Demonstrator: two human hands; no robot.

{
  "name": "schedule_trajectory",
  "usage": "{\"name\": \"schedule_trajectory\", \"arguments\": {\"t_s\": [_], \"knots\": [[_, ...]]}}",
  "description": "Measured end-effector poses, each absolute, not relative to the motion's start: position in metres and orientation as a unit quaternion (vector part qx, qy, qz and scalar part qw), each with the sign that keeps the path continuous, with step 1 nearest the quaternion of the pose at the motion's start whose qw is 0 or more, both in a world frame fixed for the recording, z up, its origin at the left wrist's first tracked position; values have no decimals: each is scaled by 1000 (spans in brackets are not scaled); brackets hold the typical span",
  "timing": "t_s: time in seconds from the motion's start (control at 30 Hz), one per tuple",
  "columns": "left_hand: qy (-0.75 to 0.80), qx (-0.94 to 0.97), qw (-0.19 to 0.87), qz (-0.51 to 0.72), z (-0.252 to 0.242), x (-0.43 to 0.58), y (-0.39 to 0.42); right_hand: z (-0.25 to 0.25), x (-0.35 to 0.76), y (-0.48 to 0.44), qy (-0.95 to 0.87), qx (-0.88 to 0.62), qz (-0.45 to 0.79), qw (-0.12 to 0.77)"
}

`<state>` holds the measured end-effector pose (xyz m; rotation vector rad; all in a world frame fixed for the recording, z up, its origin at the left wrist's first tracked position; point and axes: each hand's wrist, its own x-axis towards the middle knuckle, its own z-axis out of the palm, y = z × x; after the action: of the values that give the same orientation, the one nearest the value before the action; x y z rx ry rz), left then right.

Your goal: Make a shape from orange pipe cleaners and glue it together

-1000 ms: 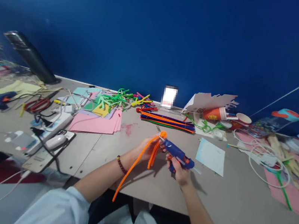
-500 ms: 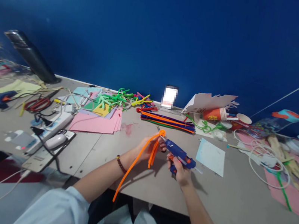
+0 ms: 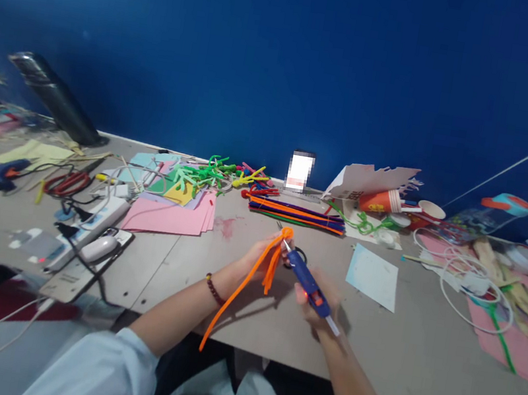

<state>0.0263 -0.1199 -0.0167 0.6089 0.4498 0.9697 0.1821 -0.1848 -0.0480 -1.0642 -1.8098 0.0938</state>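
R hand [image 3: 319, 308] glue gun [image 3: 307, 284], L hand [image 3: 259, 257] pipe cleaner [image 3: 241, 294], nr edge [image 3: 269, 353]

The blue glue gun [image 3: 307, 281] now on a steeper diagonal, no longer near level, in the right hand [image 3: 325, 297].

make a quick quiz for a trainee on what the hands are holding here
1. Which hand holds the blue hot glue gun?
2. True or false: the beaded bracelet is on the right wrist.
3. What colour is the pipe cleaner held in the left hand? A green, B orange, C pink.

Key: 1 the right hand; 2 false, it is on the left wrist; 3 B.
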Motion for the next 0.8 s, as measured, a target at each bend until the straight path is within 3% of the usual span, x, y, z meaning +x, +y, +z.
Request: {"name": "schedule_trajectory", "arguments": {"t_s": [0.17, 0.8], "knots": [[220, 259, 812, 475, -18, 28, -117, -47, 183, -185, -748, -406, -72, 520], [255, 253, 796, 487, -22, 29, -116, -55, 185, -180, -762, -435, -86, 472]]}}
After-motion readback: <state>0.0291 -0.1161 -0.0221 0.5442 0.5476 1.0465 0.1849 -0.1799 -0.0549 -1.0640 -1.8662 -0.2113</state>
